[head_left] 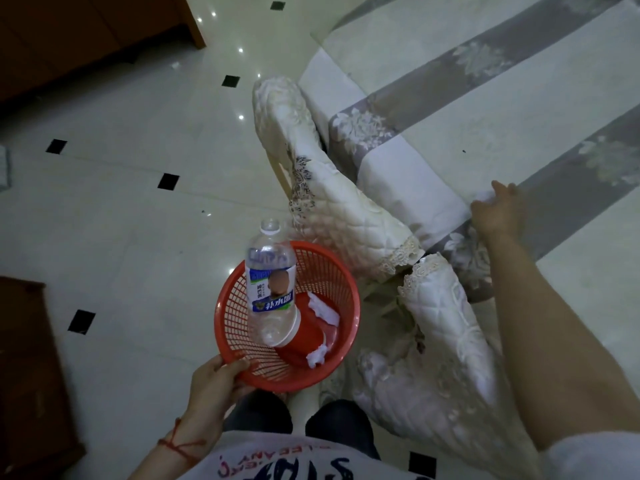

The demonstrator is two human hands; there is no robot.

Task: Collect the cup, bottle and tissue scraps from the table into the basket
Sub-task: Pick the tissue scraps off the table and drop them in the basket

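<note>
1. Left hand (214,379) clamped on red basket (242,348) rim at 7 o'clock.
2. Inside: bottle (270,278), cup (304,337), tissue scraps (323,311).
3. Right hand (498,209) at 3 o'clock pinching last scrap (483,195) on table (519,98); next, likely carry to basket.

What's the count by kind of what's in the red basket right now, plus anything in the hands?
Bottle: 1, in the basket, no cap
Red cup: 1, in basket
Tissue scraps: 3; two in basket, one under the right hand on the table
Total: 5
Left hand grips the basket rim.
</note>
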